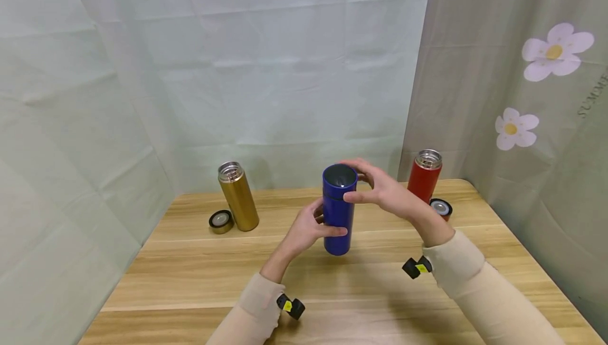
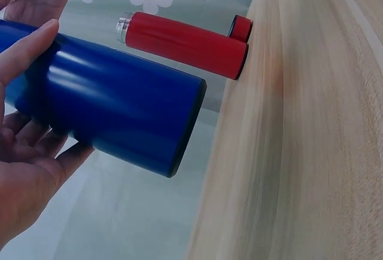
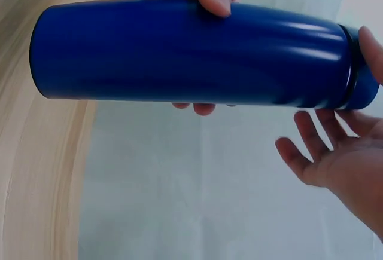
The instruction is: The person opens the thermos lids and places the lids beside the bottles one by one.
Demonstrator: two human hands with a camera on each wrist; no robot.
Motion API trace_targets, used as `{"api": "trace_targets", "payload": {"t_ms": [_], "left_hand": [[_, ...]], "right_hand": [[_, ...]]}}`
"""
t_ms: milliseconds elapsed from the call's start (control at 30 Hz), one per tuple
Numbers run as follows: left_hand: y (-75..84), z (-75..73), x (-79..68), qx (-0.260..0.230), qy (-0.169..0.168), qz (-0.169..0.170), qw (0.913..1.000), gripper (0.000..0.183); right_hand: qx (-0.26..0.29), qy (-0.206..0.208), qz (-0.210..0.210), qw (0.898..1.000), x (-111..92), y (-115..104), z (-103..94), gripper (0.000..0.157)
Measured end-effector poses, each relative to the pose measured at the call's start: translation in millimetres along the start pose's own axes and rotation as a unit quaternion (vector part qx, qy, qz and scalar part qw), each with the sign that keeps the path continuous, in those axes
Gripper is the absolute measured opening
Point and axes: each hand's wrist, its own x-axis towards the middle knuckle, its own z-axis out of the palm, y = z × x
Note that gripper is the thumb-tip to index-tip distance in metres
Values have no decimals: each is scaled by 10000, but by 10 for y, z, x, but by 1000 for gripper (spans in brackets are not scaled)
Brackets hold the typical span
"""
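A blue thermos bottle is held upright above the table, its base apart from the wood. My left hand grips the bottle's body, thumb across the front and fingers behind. At the top, my right hand holds the blue lid between thumb and fingers. The lid sits on the bottle, with a dark seam below it. In the right wrist view, some fingers of the right hand stand off the lid's side. The left wrist view shows the bottle's dark base rim, while the left hand wraps its body.
On the wooden table, a gold bottle stands lidless at back left, beside its gold lid. At back right is a lidless red bottle with its red lid close by. Curtains surround the table's back and sides.
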Motion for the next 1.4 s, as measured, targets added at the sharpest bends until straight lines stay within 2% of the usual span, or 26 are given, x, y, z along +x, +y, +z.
{"api": "trace_targets", "payload": {"t_ms": [167, 333, 433, 500, 600, 800, 967, 1167, 1400], "left_hand": [[-5, 7, 2, 1, -5, -2, 10000, 77], [-6, 10, -2, 19, 47, -38, 10000, 78], [-5, 11, -1, 39, 57, -20, 10000, 78], [-8, 11, 1, 34, 45, -5, 10000, 79], [-15, 13, 1, 18, 23, -16, 10000, 79], [-21, 20, 9, -14, -2, -39, 10000, 78], [-23, 17, 16, 6, -28, -34, 10000, 78], [-20, 9, 16, 13, -84, -33, 10000, 77], [-6, 12, 11, 111, -31, -150, 9998, 79]], "right_hand": [[141, -187, 147, 9996, -19, 1, -33, 72], [-532, 244, 187, 9981, 15, -30, 49, 80], [-885, 512, 142, 9947, 37, -58, 91, 76], [-941, 544, 98, 9940, 42, -77, 95, 71], [-841, 406, 89, 9956, 37, -106, 66, 68], [-435, -152, 116, 9989, 7, -121, -22, 69], [-308, -325, 75, 9990, 1, -120, -47, 69], [-183, -266, -72, 9995, 14, -148, -95, 68], [80, 331, -54, 9994, 9, -119, -122, 65]]}}
